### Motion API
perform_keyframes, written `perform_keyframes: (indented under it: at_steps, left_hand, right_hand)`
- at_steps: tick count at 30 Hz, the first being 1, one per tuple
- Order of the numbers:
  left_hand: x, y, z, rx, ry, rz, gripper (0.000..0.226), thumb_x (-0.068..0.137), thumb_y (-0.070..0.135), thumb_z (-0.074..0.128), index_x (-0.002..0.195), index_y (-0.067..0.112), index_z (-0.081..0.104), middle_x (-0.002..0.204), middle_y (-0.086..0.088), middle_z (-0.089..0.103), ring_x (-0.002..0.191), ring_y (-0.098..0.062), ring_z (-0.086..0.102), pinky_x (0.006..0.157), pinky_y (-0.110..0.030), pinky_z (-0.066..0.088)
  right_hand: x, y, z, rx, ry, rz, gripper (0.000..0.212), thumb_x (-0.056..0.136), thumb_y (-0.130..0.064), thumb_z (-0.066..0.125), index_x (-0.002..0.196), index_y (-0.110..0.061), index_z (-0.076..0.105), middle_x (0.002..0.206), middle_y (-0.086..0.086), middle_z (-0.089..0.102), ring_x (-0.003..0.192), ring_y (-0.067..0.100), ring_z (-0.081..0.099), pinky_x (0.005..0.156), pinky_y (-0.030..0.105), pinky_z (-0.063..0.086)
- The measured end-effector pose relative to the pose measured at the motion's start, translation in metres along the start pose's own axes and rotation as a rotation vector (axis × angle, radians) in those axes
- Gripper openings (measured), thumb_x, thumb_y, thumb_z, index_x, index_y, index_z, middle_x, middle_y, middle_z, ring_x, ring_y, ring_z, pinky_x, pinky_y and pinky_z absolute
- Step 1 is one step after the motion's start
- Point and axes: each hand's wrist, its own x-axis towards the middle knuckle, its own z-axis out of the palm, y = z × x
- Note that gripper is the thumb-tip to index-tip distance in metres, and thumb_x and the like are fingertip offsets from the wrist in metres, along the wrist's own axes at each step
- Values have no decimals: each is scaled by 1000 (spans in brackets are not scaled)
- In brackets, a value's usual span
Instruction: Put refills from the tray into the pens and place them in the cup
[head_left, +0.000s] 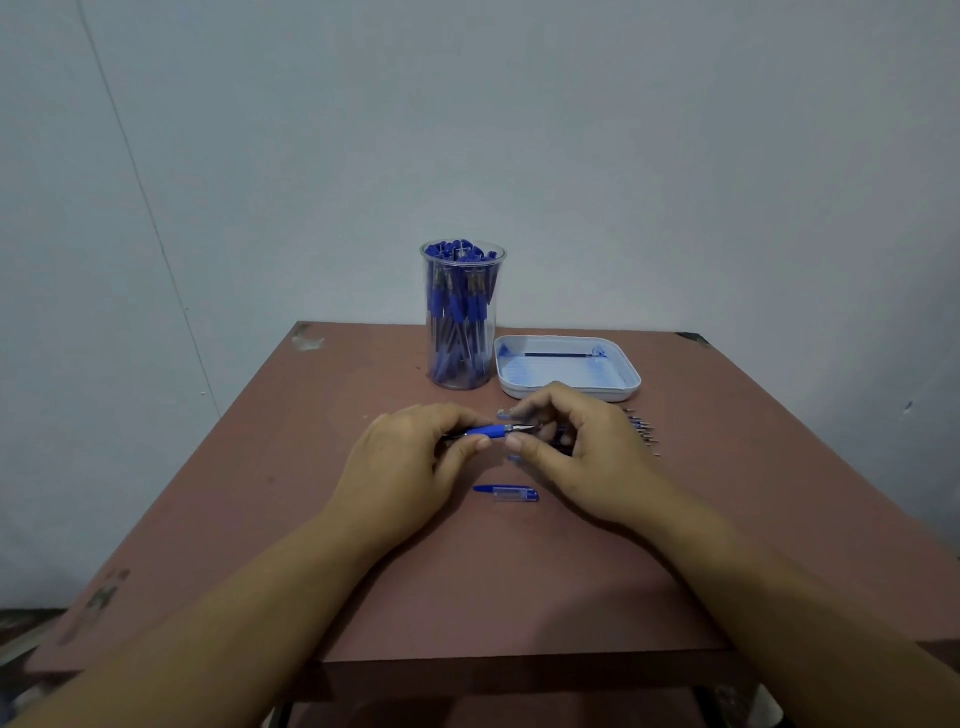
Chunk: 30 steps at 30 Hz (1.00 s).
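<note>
Left hand and right hand pinch a pen; cup packed with pens, tray holds one refill.

1. The desk has a reddish-brown top, scuffed at its far left corner and near its front left edge.
2. A clear cup, packed with blue pens, stands upright near the far edge.
3. A white tray sits just beside the cup, on its right.
4. A pen cap lies flat well in front of the cup.
5. A row of pen tips lies in front of the cup and to its right, partly hidden.
</note>
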Motion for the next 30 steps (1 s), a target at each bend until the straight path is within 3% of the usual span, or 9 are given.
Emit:
perform_keyframes:
  at_steps: [2,5,10,14,17,22,26,30]
  left_hand:
    - [1,0,0,-6,1,1,20,90,42,58,105,36,70,92,21,70,82,3,58,69,-15,44]
    - [1,-2,-1,-12,-16,-15,15,91,37,65,104,36,71,92,23,69,79,7,57,70,-16,45]
    - [2,-2,-3,-35,-23,-30,15,91,34,66,105,35,72,91,23,69,80,4,59,70,-15,45]
    - [2,-3,-2,-47,-33,-31,15,90,32,68,104,36,72,90,24,70,81,4,60,70,-16,46]
    - [2,-3,-2,-70,-38,-37,14,91,32,67,103,36,72,88,26,68,82,2,61,70,-17,47]
    - [2,-4,-3,-74,-42,-49,15,91,31,67,104,33,73,81,30,62,79,7,58,68,-12,42]
    - [3,-3,-3,-71,-56,-53,15,91,30,68,104,33,73,80,31,61,79,9,58,69,-14,43]
    - [3,-3,-4,-88,-73,-68,16,92,32,66,106,35,73,79,33,61,78,10,58,69,-16,45]
  right_hand:
    - [1,0,0,27,8,32,8,88,-37,66,95,-33,67,81,-15,67,69,2,58,63,11,44]
    - [2,-1,0,-31,8,17,7,91,-31,65,85,-35,68,71,-21,66,64,-2,58,59,8,41]
    - [2,-1,2,52,9,34,13,87,-33,70,100,-28,71,79,-9,68,66,0,57,61,11,42]
    - [4,-2,2,6,16,35,5,89,-27,68,90,-31,72,73,-16,68,66,-5,59,61,8,42]
    - [4,0,1,20,-12,28,12,85,-23,74,95,-28,72,85,-9,72,63,-2,56,61,9,42]
    - [3,-1,2,120,-14,106,28,83,-52,62,101,-33,69,85,-8,72,74,3,64,67,16,48]
    - [6,-3,3,36,-9,83,5,89,-31,67,88,-34,71,78,-16,70,68,-4,61,62,9,43]
    - [4,-5,2,-19,-4,2,20,87,-21,70,90,-39,65,87,-9,71,68,-2,59,63,8,42]
